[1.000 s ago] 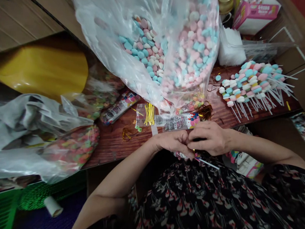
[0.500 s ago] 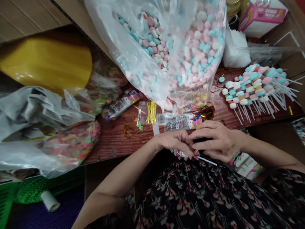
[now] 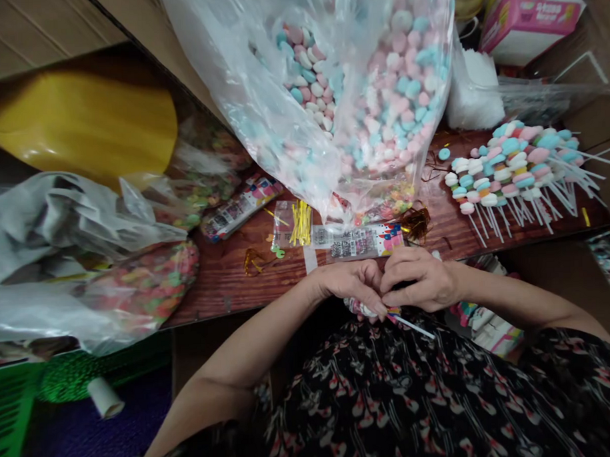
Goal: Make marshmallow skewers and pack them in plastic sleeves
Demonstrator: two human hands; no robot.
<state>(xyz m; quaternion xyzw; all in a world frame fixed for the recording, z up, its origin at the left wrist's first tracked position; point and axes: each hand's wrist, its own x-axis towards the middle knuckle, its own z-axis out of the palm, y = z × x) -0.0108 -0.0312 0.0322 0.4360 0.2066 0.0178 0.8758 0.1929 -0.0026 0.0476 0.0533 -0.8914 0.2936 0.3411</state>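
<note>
My left hand point(image 3: 356, 285) is closed on a wrapped candy skewer point(image 3: 360, 309), held low in front of my chest. Its white stick point(image 3: 414, 327) points down to the right, and part of the wrapped candy shows under my fingers. My right hand point(image 3: 421, 278) meets the left at the wrapper's neck, its thumb and fingertips pinched together. What lies in that pinch is too small to make out. Just beyond both hands, a stack of printed clear bags point(image 3: 358, 242) lies near the table edge, beside a bundle of gold twist ties point(image 3: 301, 222).
A large plastic bag of pastel candies point(image 3: 376, 119) stands at the back. Finished-looking candy skewers point(image 3: 517, 161) are piled at right. To the left are a bag of gummy candies point(image 3: 151, 287) and a yellow rounded object point(image 3: 81, 136). A pink box point(image 3: 531, 24) sits back right.
My right hand's fingers have lifted briefly, spread, then drawn back in to a pinch at the wrapper's neck. The left hand keeps its hold on the skewer. The view has shifted slightly.
</note>
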